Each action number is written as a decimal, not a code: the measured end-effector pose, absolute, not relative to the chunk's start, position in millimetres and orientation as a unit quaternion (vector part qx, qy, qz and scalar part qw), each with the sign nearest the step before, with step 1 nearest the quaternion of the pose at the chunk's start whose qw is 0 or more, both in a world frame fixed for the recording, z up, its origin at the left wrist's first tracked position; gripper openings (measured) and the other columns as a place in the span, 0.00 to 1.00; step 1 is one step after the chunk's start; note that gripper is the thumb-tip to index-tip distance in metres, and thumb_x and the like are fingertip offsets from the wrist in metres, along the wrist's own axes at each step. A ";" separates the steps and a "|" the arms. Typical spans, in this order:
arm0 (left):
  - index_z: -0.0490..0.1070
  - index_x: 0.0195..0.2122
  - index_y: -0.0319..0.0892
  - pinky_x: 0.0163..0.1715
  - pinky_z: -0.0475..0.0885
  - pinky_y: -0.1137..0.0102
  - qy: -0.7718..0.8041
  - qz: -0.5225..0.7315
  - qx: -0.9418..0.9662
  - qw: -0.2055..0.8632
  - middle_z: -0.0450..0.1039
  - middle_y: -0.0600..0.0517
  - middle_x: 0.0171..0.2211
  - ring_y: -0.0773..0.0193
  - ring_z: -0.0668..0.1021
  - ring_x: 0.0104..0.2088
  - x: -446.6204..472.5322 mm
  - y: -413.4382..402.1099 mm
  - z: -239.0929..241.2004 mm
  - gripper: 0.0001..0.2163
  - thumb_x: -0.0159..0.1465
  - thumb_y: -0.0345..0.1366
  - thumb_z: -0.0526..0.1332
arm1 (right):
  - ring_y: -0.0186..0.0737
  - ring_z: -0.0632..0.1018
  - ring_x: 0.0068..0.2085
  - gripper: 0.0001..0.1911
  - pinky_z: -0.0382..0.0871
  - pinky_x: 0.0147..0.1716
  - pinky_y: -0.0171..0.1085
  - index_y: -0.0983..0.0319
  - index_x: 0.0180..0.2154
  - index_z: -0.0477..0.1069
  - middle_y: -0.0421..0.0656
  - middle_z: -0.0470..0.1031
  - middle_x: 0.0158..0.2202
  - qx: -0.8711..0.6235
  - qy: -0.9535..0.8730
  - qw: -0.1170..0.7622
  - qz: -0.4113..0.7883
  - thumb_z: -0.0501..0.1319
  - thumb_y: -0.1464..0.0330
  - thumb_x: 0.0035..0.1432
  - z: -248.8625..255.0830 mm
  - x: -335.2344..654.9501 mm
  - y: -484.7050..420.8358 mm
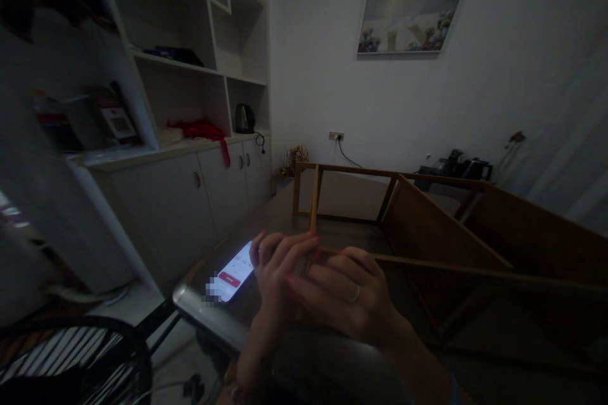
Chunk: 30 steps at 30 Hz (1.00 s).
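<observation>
My left hand (280,266) and my right hand (356,294) meet in front of me over the dark table (266,228). The fingers of both are bent and brought together, and whatever lies between them is hidden. A ring shows on one right finger. Just beyond the hands is a brown wooden rack (446,218) with slanted panels, lying on its side on the table. One of its narrow bars (314,196) runs down toward my left fingertips; I cannot tell whether they touch it. A lit phone (235,275) lies by my left hand.
A silvery rounded bar (204,313) runs along the near table edge. At the lower left stands a black slatted chair (71,361). White cabinets (166,202) line the left wall, with a kettle (244,119) and red cloth (202,128) on top. Dark appliances (460,168) sit behind the rack.
</observation>
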<state>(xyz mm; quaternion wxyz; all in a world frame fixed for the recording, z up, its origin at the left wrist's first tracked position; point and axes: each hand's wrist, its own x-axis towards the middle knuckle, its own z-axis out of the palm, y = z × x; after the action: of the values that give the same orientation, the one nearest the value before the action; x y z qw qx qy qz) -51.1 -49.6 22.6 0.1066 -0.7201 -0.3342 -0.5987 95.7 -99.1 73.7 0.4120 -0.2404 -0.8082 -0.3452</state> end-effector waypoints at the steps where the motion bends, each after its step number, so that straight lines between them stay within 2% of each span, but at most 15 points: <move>1: 0.77 0.47 0.51 0.55 0.59 0.57 -0.336 -0.598 -0.720 0.106 0.84 0.55 0.42 0.57 0.74 0.43 -51.0 -49.6 22.7 0.08 0.72 0.37 0.58 | 0.34 0.74 0.35 0.08 0.65 0.45 0.38 0.57 0.46 0.78 0.34 0.81 0.34 -0.236 -0.814 0.408 -0.339 0.65 0.70 0.65 74.0 96.4 -99.0; 9: 0.76 0.46 0.50 0.54 0.59 0.59 -0.328 -0.602 -0.718 0.122 0.84 0.56 0.41 0.58 0.74 0.42 -50.3 -47.6 25.1 0.08 0.72 0.37 0.58 | 0.33 0.75 0.32 0.10 0.66 0.42 0.38 0.61 0.49 0.77 0.35 0.79 0.30 -0.225 -0.843 0.373 -0.316 0.59 0.70 0.69 79.9 100.5 -101.8; 16: 0.76 0.45 0.51 0.53 0.60 0.59 -0.332 -0.605 -0.713 0.124 0.84 0.57 0.41 0.59 0.74 0.41 -49.7 -47.4 24.2 0.07 0.71 0.36 0.59 | 0.35 0.74 0.33 0.12 0.63 0.41 0.38 0.61 0.51 0.75 0.35 0.78 0.28 -0.224 -0.874 0.360 -0.238 0.59 0.71 0.68 84.0 109.0 -101.1; 25: 0.77 0.44 0.50 0.54 0.60 0.59 -0.325 -0.618 -0.703 0.131 0.84 0.57 0.39 0.59 0.74 0.40 -46.7 -45.8 23.6 0.05 0.69 0.34 0.63 | 0.36 0.76 0.39 0.12 0.61 0.42 0.39 0.57 0.51 0.75 0.37 0.82 0.38 -0.246 -0.892 0.351 -0.145 0.59 0.67 0.69 86.1 112.9 -101.2; 30: 0.76 0.44 0.49 0.53 0.59 0.59 -0.318 -0.618 -0.706 0.137 0.84 0.56 0.39 0.58 0.74 0.41 -46.8 -45.5 24.1 0.06 0.70 0.34 0.60 | 0.36 0.77 0.42 0.15 0.60 0.44 0.39 0.58 0.54 0.73 0.38 0.83 0.41 -0.251 -0.899 0.337 -0.123 0.56 0.71 0.70 89.0 115.2 -104.0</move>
<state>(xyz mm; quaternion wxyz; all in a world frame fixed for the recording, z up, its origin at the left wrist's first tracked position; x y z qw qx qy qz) -46.8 -45.5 24.1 0.1366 -0.7057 -0.3183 -0.6181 115.2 -104.0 89.0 0.3370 -0.2511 -0.8990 -0.1234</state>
